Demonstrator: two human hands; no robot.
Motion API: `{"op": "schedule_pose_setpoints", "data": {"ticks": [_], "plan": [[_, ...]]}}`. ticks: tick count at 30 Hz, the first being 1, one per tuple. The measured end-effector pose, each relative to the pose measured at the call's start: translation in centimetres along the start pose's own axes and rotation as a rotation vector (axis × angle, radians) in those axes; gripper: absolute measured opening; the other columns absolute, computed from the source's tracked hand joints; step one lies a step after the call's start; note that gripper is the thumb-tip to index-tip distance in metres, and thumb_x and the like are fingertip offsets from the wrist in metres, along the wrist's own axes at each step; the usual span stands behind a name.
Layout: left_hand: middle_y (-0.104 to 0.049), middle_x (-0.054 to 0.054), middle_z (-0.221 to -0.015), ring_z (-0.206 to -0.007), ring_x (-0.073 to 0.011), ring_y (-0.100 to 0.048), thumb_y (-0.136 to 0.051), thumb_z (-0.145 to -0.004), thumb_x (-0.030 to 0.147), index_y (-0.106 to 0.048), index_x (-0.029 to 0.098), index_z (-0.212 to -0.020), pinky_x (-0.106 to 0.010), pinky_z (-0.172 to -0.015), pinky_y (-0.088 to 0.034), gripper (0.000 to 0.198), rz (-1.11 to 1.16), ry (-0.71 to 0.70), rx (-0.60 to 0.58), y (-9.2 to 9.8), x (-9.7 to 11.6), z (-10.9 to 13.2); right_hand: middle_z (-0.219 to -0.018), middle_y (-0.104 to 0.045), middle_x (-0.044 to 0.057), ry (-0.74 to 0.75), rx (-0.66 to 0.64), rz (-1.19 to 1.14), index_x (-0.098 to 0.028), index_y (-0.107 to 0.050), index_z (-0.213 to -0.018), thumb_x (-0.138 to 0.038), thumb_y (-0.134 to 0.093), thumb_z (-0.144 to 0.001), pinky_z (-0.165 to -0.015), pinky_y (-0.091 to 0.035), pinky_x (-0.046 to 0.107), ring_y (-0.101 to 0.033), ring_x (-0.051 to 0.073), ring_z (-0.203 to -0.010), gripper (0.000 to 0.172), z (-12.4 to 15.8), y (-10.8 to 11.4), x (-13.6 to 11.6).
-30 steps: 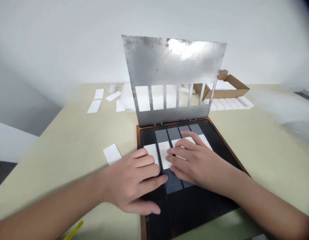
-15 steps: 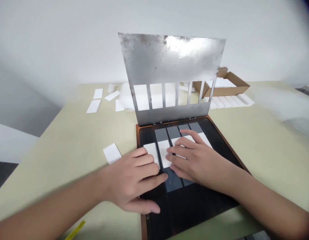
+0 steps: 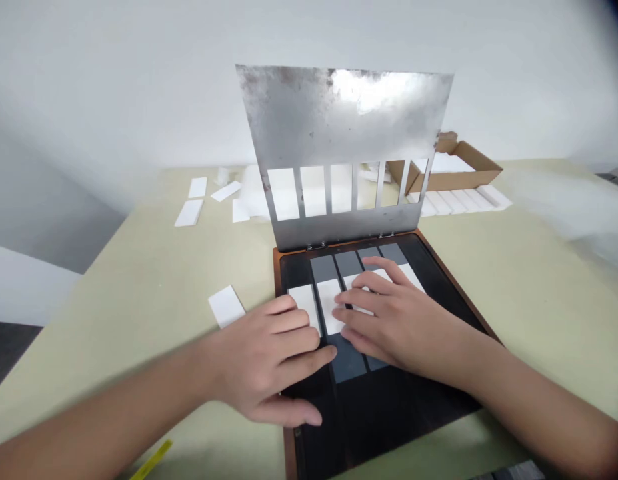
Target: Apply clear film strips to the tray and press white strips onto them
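A black tray [image 3: 389, 427] with a brown edge lies under both hands, and its hinged metal plate [image 3: 299, 127] with rectangular cutouts stands raised at the back. White rectangular cards sit in a row across the tray, over grey strips [image 3: 349, 360]. My left hand [image 3: 266, 363] rests at the tray's left side beside the leftmost card [image 3: 303, 300]; its outer fingers are bent, index finger and thumb apart, nothing held. My right hand [image 3: 396, 313] is spread over the row, fingertips touching the second card [image 3: 327, 297] and covering parts of those to its right.
One loose white card [image 3: 226, 307] lies left of the tray. Other cards [image 3: 189, 212] lie at the table's back left. A cardboard box [image 3: 481, 167] with white contents stands at the back right, behind a row of white pieces [image 3: 469, 200]. A yellow strip [image 3: 153, 460] lies at the near edge.
Both hands keep almost the same pose and place. The whole view has shifted very slightly; the cards and the raised plate stay as they were.
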State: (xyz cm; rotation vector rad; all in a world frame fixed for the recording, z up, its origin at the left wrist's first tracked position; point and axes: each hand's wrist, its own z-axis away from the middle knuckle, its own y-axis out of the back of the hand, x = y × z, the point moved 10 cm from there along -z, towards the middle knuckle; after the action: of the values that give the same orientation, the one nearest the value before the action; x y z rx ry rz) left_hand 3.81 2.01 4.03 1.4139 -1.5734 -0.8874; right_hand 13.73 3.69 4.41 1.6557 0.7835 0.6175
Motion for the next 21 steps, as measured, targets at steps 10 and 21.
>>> {"op": "schedule_pose_setpoints", "data": {"ticks": [10,21], "plan": [[-0.065,-0.005,-0.077,-0.07,-0.0206,-0.057,-0.056,-0.105,0.052,-0.068,0.009,-0.124,-0.039,-0.067,-0.041,0.048,-0.06,-0.016,0.028,0.2,0.3,0.2,-0.116,-0.076,0.009,-0.028,-0.044,-0.09,-0.017,-0.072,-0.125,-0.067,-0.065,-0.095,-0.122,-0.03,0.061,-0.062,0.03,-0.113,0.059,0.3,0.0,0.3],[-0.066,-0.006,-0.092,-0.075,-0.0214,-0.053,-0.056,-0.1,0.069,-0.068,0.014,-0.131,-0.04,-0.07,-0.038,0.064,-0.064,0.024,-0.013,-0.5,0.6,-0.4,-0.105,-0.079,0.006,-0.08,0.083,-0.082,-0.018,-0.07,-0.127,-0.037,-0.064,-0.105,-0.118,-0.034,0.054,-0.06,0.027,-0.106,0.03,-0.3,-0.4,1.3]]}}
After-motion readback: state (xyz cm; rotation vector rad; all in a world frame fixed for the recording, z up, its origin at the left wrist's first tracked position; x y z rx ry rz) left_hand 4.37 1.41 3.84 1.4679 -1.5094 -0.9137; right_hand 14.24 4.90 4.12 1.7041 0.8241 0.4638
